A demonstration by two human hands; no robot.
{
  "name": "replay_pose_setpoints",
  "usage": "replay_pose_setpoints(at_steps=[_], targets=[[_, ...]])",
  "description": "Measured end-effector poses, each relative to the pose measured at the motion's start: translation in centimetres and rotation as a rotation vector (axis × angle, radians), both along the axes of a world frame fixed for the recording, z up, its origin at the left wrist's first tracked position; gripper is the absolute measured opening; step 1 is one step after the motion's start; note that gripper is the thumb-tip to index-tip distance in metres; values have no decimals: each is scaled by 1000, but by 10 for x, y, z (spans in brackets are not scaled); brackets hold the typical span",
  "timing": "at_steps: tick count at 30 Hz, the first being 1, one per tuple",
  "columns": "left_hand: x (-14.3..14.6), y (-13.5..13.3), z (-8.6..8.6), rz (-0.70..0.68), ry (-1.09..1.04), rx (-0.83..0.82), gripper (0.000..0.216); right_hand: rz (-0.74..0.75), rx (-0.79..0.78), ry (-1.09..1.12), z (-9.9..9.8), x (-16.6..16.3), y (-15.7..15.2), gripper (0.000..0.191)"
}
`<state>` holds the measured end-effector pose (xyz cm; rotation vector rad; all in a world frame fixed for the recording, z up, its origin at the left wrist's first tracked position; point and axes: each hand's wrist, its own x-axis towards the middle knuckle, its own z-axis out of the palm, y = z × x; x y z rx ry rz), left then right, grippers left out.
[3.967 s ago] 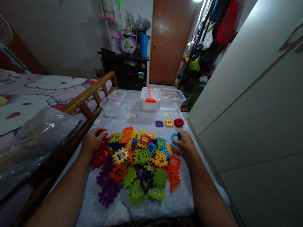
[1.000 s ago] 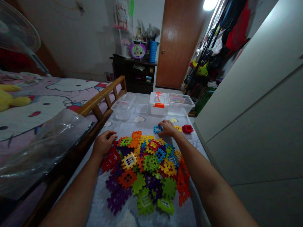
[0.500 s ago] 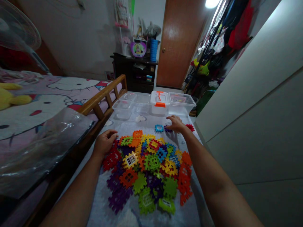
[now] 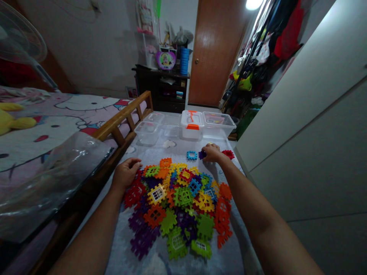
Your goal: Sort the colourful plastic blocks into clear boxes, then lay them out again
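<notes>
A heap of colourful notched plastic building pieces (image 4: 183, 196) covers the middle of the cloth, some with window grids. My left hand (image 4: 126, 173) rests at the heap's left edge by the dark red pieces (image 4: 134, 194), its fingers loosely bent and apart, holding nothing visible. Beyond the heap, my right hand (image 4: 212, 153) is lowered to the cloth with curled fingers. A bit of yellow shows at its far fingertips, but the hand hides most of what is there. A purple piece (image 4: 202, 155) lies against its thumb side, a blue window piece (image 4: 192, 155) further left, and red pieces (image 4: 228, 154) to its right.
Clear plastic containers (image 4: 147, 131) stand along the far end, with an orange-latched lidded box (image 4: 192, 126) and an open bin (image 4: 219, 124) beside them. A wooden rail (image 4: 123, 118) borders the left side; a pale cabinet (image 4: 309, 145) stands right.
My right hand has shifted slightly right and its fingers have curled in, leaving the purple piece more exposed. My left hand has stayed in place.
</notes>
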<state>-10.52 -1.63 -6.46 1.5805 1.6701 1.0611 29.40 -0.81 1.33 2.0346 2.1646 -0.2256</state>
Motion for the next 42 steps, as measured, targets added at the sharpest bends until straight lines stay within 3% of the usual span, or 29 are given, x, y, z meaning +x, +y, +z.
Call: replay_pose_setpoints(at_steps=[9,18,25,29,31,34,38,42], targets=[[2,0,2,1,-12,-11,37,90,27,35,-5,-21,5,72],[2,0,0,-5,-7,22,36,123,0,34,-16,-40,17,49],[2,-1,1,1,-24,12,34,94,36,85,-5,-38,6,65],[4,-2,3,-1,-43,21,34,148,127,330,3,-44,-12,57],[4,-2,3,-5,-51,25,34,208,112,503,4,-53,-21,46],[4,-1,2,-14,-71,31,33,297,22,586,2,-76,-27,37],[3,0,-1,-25,-99,40,33,399,2,491,3,-111,-23,46],[2,1,-1,-35,-94,46,33,409,-54,373,4,-136,-12,49]])
